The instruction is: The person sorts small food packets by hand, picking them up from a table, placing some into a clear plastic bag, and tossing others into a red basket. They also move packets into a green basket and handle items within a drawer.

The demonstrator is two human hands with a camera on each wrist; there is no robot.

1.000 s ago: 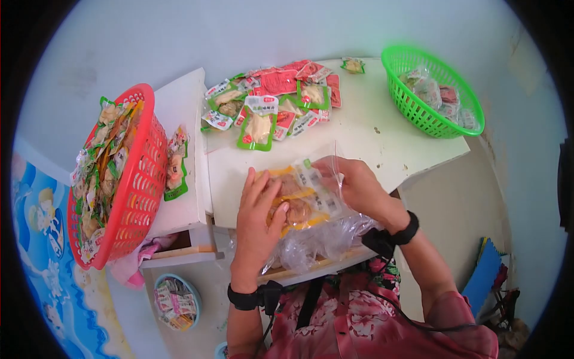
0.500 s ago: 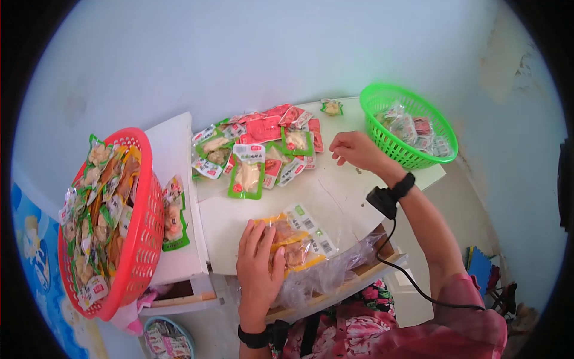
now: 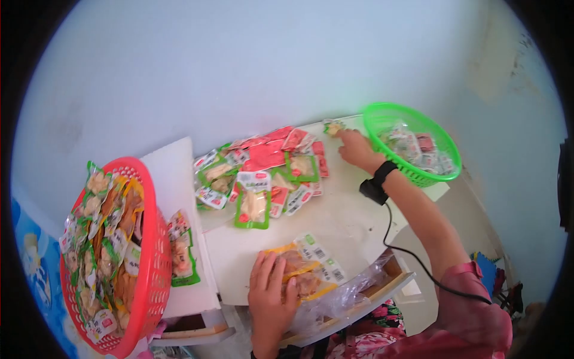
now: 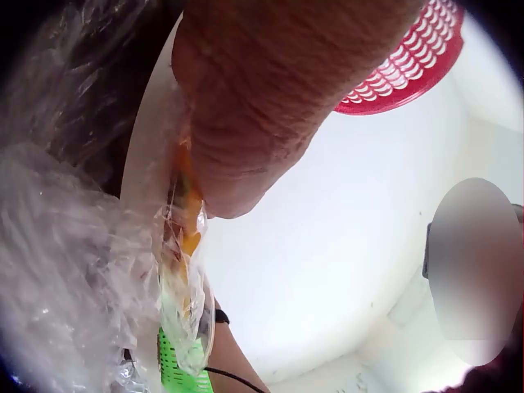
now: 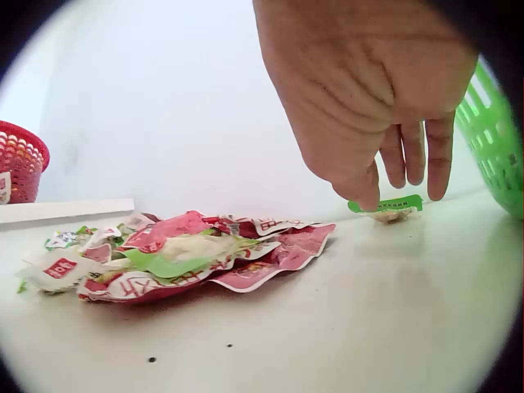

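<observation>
My left hand (image 3: 270,299) rests on orange-edged food packets (image 3: 308,278) in a clear plastic bag at the table's front edge. The left wrist view catches the bag and its orange packet (image 4: 190,237) edge-on beside the hand. At the far side of the table, my right hand (image 3: 362,152) reaches over a small green-edged snack packet (image 3: 332,127). From the right wrist, its fingers point down with the thumb tip right at that packet (image 5: 395,214). To the left lies a pile of red and green packets (image 3: 263,157), a larger green-bordered packet (image 3: 253,202) in front.
A green basket (image 3: 412,175) with wrapped packets stands at the back right. On the left, a red basket (image 3: 156,263) is heaped with packets, and one green-edged packet (image 3: 183,251) lies beside it. Clear plastic bags (image 3: 353,296) fill an open drawer. A cable (image 3: 397,246) hangs along the right arm.
My right hand has left the clear bag and moved away to the small packet at the back. My left hand has stayed on the bagged packets. The head view has shifted.
</observation>
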